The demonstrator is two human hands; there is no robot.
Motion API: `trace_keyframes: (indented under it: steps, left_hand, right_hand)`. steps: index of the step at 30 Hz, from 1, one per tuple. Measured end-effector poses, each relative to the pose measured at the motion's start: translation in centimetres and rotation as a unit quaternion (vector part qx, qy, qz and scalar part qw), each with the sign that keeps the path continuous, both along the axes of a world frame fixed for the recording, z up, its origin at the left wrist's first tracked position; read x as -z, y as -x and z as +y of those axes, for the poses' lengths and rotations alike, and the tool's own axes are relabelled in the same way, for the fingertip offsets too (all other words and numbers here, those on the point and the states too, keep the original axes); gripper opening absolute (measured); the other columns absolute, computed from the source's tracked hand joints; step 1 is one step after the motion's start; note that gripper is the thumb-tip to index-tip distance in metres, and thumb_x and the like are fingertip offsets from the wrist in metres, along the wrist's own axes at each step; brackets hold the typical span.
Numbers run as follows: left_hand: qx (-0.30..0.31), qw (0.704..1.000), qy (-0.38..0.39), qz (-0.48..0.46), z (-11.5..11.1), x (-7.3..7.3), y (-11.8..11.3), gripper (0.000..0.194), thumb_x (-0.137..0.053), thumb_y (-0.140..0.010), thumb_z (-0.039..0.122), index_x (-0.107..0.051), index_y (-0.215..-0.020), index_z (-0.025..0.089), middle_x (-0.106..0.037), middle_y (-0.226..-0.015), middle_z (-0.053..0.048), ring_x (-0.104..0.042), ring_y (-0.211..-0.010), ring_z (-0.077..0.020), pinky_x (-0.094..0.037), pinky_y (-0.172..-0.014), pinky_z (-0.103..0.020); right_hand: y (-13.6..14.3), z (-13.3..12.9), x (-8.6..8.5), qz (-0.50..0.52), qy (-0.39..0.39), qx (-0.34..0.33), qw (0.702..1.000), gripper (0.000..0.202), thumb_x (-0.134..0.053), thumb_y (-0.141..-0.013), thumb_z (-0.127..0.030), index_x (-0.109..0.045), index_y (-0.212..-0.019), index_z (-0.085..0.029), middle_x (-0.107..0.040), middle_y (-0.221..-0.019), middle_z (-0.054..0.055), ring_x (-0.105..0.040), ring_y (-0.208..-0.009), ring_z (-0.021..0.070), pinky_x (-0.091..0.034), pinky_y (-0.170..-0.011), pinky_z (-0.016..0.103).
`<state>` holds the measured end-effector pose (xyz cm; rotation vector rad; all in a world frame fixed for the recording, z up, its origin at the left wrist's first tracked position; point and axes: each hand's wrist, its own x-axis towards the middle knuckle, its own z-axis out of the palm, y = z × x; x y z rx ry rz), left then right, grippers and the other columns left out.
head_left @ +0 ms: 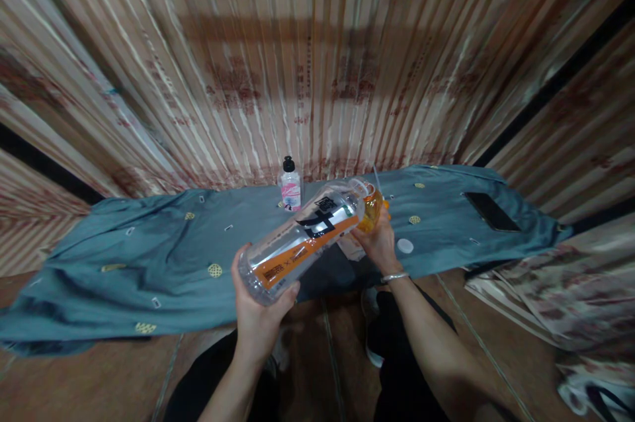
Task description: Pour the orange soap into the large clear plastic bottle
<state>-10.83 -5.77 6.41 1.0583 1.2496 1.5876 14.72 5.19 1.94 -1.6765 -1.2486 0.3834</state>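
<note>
My left hand (260, 306) is wrapped around the base of a large clear plastic bottle (302, 240) with an orange and black label. The bottle lies tilted across the view, its mouth end up and to the right. Against that end, my right hand (380, 240) grips a small amber container (370, 210), fingers curled round it. A thin pale stick (377, 178) rises beside the container. Whether the bottle's mouth touches the container or sits inside its rim, I cannot tell. Just right of my right hand, a round white cap (405, 246) lies on the cloth.
A small clear bottle with a black cap and pink label (290, 190) stands at the cloth's back edge. On the right lies a black phone (491, 211). Blue-green patterned cloth (188, 243) covers the bench, with striped curtains (307, 65) behind it.
</note>
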Motion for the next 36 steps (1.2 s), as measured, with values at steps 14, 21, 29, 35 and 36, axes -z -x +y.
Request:
trace_keyframes:
  steps: [14,21,29,35,36]
  left_hand:
    - [-0.001,1.0,0.01,-0.017,-0.1,0.0,-0.1,0.104,-0.099,-0.059,0.028,-0.04,-0.145,0.024,-0.069,-0.126,-0.011,-0.076,-0.101,-0.0267,-0.065,-0.088,-0.041]
    - [-0.017,1.0,0.004,-0.023,-0.2,-0.2,-0.6,0.105,-0.098,-0.059,0.029,-0.041,-0.147,0.024,-0.07,-0.124,-0.011,-0.076,-0.101,-0.0257,-0.065,-0.088,-0.038]
    - [-0.035,0.999,0.0,-0.029,-0.4,-0.7,-1.3,0.104,-0.098,-0.06,0.033,-0.043,-0.148,0.023,-0.071,-0.122,-0.009,-0.075,-0.097,-0.0227,-0.064,-0.086,-0.035]
    - [-0.032,0.999,0.0,-0.013,-0.2,-0.2,-0.7,0.109,-0.098,-0.06,0.033,-0.04,-0.151,0.024,-0.071,-0.124,-0.01,-0.076,-0.102,-0.0256,-0.065,-0.088,-0.037]
    - [-0.019,1.0,0.004,-0.008,-0.1,-0.1,-0.4,0.111,-0.098,-0.059,0.033,-0.038,-0.152,0.024,-0.071,-0.125,-0.011,-0.076,-0.104,-0.0264,-0.065,-0.088,-0.038]
  right_hand:
    - [0.2,0.0,-0.3,0.01,0.0,-0.006,1.0,0.088,-0.081,-0.065,-0.057,-0.053,-0.138,-0.019,-0.073,-0.126,0.016,-0.073,-0.116,0.0382,-0.06,-0.094,0.051]
    - [0.1,0.1,-0.1,0.011,-0.018,-0.01,1.0,0.093,-0.082,-0.064,-0.057,-0.051,-0.141,-0.015,-0.073,-0.129,0.018,-0.071,-0.119,0.0379,-0.059,-0.102,0.054]
    - [0.0,0.1,0.2,0.004,0.001,0.002,1.0,0.097,-0.082,-0.064,-0.056,-0.047,-0.144,-0.016,-0.072,-0.131,0.019,-0.073,-0.117,0.0375,-0.06,-0.098,0.052]
    - [-0.1,0.2,0.3,0.005,-0.005,-0.003,1.0,0.093,-0.081,-0.065,-0.059,-0.048,-0.143,-0.02,-0.073,-0.128,0.014,-0.073,-0.118,0.0361,-0.059,-0.099,0.05]
    - [-0.1,0.3,0.4,0.005,-0.007,-0.003,1.0,0.093,-0.081,-0.065,-0.058,-0.048,-0.143,-0.02,-0.073,-0.128,0.014,-0.072,-0.118,0.036,-0.059,-0.099,0.05]
